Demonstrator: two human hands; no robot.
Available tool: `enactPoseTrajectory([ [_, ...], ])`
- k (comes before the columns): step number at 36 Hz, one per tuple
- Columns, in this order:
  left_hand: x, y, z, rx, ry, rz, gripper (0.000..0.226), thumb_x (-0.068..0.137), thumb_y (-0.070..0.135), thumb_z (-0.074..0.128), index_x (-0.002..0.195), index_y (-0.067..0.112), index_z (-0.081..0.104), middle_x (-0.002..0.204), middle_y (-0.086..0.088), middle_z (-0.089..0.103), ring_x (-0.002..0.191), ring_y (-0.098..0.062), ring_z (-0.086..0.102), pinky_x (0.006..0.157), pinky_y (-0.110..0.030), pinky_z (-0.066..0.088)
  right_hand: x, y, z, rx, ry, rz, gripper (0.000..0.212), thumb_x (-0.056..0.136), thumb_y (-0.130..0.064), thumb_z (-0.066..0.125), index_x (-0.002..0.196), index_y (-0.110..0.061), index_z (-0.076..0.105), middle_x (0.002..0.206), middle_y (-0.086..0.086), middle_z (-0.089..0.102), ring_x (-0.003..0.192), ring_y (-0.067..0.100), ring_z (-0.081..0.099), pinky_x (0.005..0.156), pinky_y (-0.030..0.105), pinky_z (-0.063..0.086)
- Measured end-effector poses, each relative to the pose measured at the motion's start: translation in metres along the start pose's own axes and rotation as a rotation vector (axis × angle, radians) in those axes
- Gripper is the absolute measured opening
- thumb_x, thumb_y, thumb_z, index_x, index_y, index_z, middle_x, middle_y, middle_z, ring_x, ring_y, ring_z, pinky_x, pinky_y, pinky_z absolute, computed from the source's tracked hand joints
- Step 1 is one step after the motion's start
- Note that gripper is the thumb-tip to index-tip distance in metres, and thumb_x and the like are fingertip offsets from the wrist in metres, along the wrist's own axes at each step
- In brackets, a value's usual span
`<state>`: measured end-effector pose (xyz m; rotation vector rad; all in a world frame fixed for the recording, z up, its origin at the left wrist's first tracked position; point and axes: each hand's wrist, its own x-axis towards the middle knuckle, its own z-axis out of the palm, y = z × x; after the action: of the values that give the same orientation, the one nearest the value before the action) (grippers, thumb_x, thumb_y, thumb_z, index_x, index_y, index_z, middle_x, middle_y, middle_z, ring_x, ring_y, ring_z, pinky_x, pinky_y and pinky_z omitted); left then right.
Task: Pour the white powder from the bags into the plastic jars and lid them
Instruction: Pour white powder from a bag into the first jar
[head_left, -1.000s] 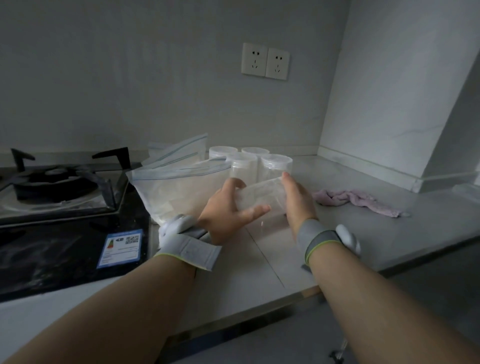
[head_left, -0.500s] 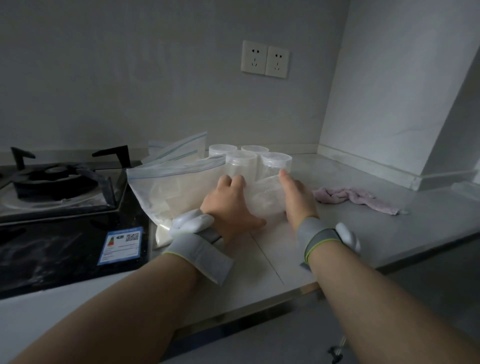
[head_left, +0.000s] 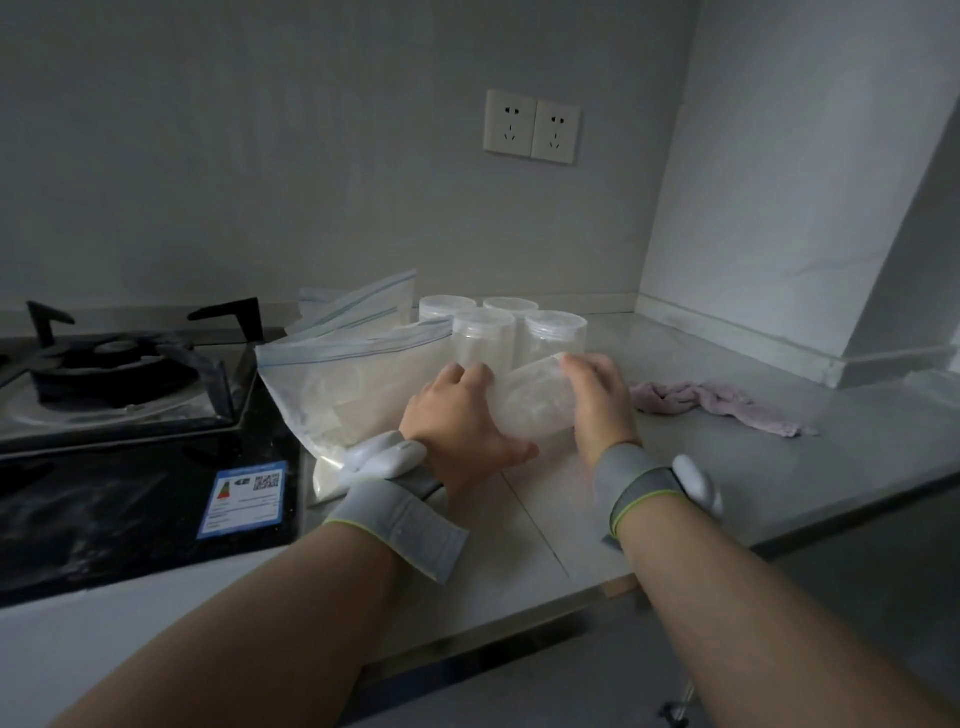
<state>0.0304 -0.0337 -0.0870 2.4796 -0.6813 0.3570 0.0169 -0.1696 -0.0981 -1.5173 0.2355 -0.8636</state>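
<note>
One tilted jar (head_left: 535, 402), held between left hand (head_left: 460, 421) and right hand (head_left: 600, 402).

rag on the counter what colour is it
Pale pink; the rag shows best in the head view.

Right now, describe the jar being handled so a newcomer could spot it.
From the gas stove at left, go right past the zip bags to the clear jars. One jar is in front of them, held between the left hand and right hand. Unlike the four upright ones, it lies tilted sideways.
</note>
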Motion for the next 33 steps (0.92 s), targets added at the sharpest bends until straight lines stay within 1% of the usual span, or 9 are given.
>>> enactPoseTrajectory([
  [3, -0.0003, -0.0003, -0.0006, -0.008, 0.007, -0.006, 0.079, 0.062, 0.053, 0.077, 0.127, 0.021, 0.046, 0.121, -0.002, 0.05, 0.11, -0.024, 0.053, 0.09, -0.032, 0.043, -0.0007, -0.0052, 0.003, 0.09, 0.005, 0.034, 0.019, 0.065, -0.033, 0.048, 0.074, -0.016, 0.049, 0.073, 0.002, 0.05, 0.073, 0.019, 0.049, 0.062, 0.027, 0.038],
  [8, -0.0003, 0.0007, -0.0003, 0.004, 0.005, -0.003, 0.079, 0.062, 0.054, 0.076, 0.127, 0.021, 0.046, 0.121, -0.002, 0.05, 0.111, -0.024, 0.052, 0.092, -0.032, 0.043, 0.0038, 0.0026, -0.0035, -0.078, 0.025, 0.04, 0.031, 0.09, -0.042, 0.052, 0.079, -0.015, 0.043, 0.081, 0.001, 0.05, 0.086, 0.02, 0.049, 0.084, 0.034, 0.041],
  [10, 0.0001, 0.001, -0.0005, 0.004, 0.0, -0.011, 0.079, 0.063, 0.054, 0.076, 0.127, 0.021, 0.046, 0.121, -0.002, 0.05, 0.111, -0.024, 0.052, 0.093, -0.033, 0.043, 0.0025, -0.0008, -0.0018, -0.041, 0.025, 0.028, 0.03, 0.084, -0.038, 0.057, 0.084, -0.01, 0.045, 0.073, 0.0, 0.048, 0.079, 0.02, 0.049, 0.076, 0.033, 0.042],
  [13, 0.0001, 0.0006, -0.0011, 0.003, -0.002, -0.023, 0.077, 0.062, 0.054, 0.076, 0.126, 0.022, 0.047, 0.12, -0.001, 0.05, 0.111, -0.024, 0.053, 0.092, -0.033, 0.042, 0.0048, -0.0014, 0.0012, 0.018, 0.036, 0.058, 0.025, 0.065, -0.031, 0.047, 0.078, -0.01, 0.05, 0.07, 0.003, 0.045, 0.073, 0.022, 0.044, 0.069, 0.032, 0.036],
  [17, -0.0003, -0.0001, -0.0008, -0.006, 0.002, -0.021, 0.078, 0.062, 0.055, 0.076, 0.126, 0.023, 0.047, 0.12, -0.001, 0.05, 0.111, -0.024, 0.053, 0.091, -0.032, 0.042, 0.0018, -0.0009, 0.0003, -0.041, -0.02, 0.049, 0.026, 0.091, -0.038, 0.051, 0.08, -0.016, 0.042, 0.072, -0.003, 0.044, 0.072, 0.016, 0.045, 0.075, 0.029, 0.035],
  [19, -0.0009, 0.0005, -0.0005, -0.004, -0.001, -0.016, 0.079, 0.062, 0.055, 0.076, 0.127, 0.023, 0.046, 0.12, -0.001, 0.05, 0.112, -0.023, 0.052, 0.092, -0.032, 0.042, 0.0003, -0.001, -0.0016, -0.033, -0.008, 0.011, 0.03, 0.084, -0.042, 0.058, 0.079, -0.016, 0.042, 0.071, -0.003, 0.046, 0.077, 0.019, 0.047, 0.077, 0.031, 0.037],
  [23, -0.001, 0.0005, -0.0011, -0.005, -0.009, -0.022, 0.078, 0.063, 0.055, 0.075, 0.128, 0.022, 0.045, 0.122, -0.001, 0.049, 0.112, -0.024, 0.052, 0.092, -0.033, 0.042, -0.0015, -0.0039, 0.001, 0.055, -0.004, 0.003, 0.02, 0.065, -0.034, 0.043, 0.076, -0.018, 0.045, 0.072, 0.001, 0.046, 0.075, 0.019, 0.045, 0.066, 0.029, 0.037],
  [28, -0.0013, 0.0011, -0.0019, -0.008, -0.007, -0.022, 0.077, 0.064, 0.055, 0.075, 0.127, 0.022, 0.046, 0.12, -0.001, 0.049, 0.111, -0.024, 0.052, 0.089, -0.031, 0.041, 0.0001, 0.0005, -0.0025, -0.057, -0.014, 0.008, 0.026, 0.092, -0.039, 0.05, 0.078, -0.019, 0.041, 0.075, -0.002, 0.049, 0.078, 0.02, 0.05, 0.08, 0.033, 0.04],
  [33, -0.0015, 0.0014, -0.0022, -0.005, -0.026, -0.045, 0.077, 0.065, 0.057, 0.073, 0.128, 0.024, 0.043, 0.122, 0.0, 0.048, 0.111, -0.024, 0.053, 0.085, -0.031, 0.042, -0.0005, -0.0048, 0.0008, 0.057, -0.008, -0.005, 0.018, 0.071, -0.037, 0.049, 0.074, -0.02, 0.045, 0.073, 0.0, 0.048, 0.08, 0.02, 0.047, 0.075, 0.032, 0.038],
])
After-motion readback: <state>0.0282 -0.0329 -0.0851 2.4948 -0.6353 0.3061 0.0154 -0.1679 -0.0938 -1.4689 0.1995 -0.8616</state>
